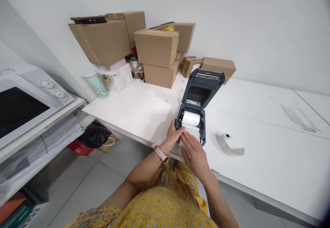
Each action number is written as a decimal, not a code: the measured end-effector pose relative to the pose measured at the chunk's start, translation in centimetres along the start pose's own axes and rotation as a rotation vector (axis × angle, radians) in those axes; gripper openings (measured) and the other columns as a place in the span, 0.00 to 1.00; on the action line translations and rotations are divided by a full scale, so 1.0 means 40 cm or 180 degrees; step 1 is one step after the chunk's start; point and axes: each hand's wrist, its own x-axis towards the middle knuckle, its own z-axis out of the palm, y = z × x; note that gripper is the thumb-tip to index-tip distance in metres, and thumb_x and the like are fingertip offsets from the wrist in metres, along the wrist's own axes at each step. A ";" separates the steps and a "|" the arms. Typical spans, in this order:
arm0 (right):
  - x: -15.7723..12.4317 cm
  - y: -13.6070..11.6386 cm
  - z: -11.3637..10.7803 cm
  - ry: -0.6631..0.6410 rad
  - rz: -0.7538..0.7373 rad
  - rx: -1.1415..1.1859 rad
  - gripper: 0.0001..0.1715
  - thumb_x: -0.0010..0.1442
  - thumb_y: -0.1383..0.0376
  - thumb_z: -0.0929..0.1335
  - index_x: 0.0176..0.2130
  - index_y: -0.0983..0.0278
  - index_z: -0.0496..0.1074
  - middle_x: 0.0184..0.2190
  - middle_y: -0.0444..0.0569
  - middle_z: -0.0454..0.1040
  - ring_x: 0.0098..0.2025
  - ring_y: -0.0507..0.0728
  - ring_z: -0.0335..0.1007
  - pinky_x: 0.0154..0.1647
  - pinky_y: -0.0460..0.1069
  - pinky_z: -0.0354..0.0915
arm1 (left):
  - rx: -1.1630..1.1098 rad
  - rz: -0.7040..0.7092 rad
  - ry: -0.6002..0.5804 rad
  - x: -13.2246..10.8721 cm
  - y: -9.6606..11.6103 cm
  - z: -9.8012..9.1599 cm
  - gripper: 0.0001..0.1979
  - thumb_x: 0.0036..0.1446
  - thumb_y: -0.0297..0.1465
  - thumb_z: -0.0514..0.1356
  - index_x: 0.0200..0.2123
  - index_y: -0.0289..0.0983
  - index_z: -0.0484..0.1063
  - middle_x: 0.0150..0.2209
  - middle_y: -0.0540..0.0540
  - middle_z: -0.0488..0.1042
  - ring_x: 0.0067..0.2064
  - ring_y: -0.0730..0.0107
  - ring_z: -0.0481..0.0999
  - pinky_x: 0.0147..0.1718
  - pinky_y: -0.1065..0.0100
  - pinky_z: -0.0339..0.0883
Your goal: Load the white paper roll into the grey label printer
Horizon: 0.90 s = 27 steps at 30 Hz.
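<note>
A dark grey-blue label printer (203,126) stands near the table's front edge with its lid (206,83) raised. Inside it sits a white paper roll (191,118), and a strip of the paper (193,130) runs forward over the printer's front. My left hand (172,137) grips the front left corner of the printer, its thumb reaching in over the paper strip. Flat on the strip lies my right hand (194,154), with fingers stretched out; its fingertips are close to my left thumb. What lies beneath the right palm is hidden.
A small paper roll (227,136) with a curled loose end lies right of the printer on the white table (257,118). Cardboard boxes (157,47) are stacked along the wall. A mint tumbler (96,84) stands at the table's left end, near a white microwave (33,97).
</note>
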 end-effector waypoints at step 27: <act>0.619 0.352 -0.272 0.0804 0.0905 -0.0065 0.24 0.73 0.61 0.57 0.56 0.70 0.71 0.54 0.62 0.74 0.57 0.60 0.67 0.59 0.57 0.59 | -0.0606 -0.0107 -0.0540 0.014 0.006 -0.026 0.39 0.39 0.32 0.75 0.56 0.36 0.68 0.54 0.38 0.76 0.53 0.54 0.75 0.53 0.58 0.68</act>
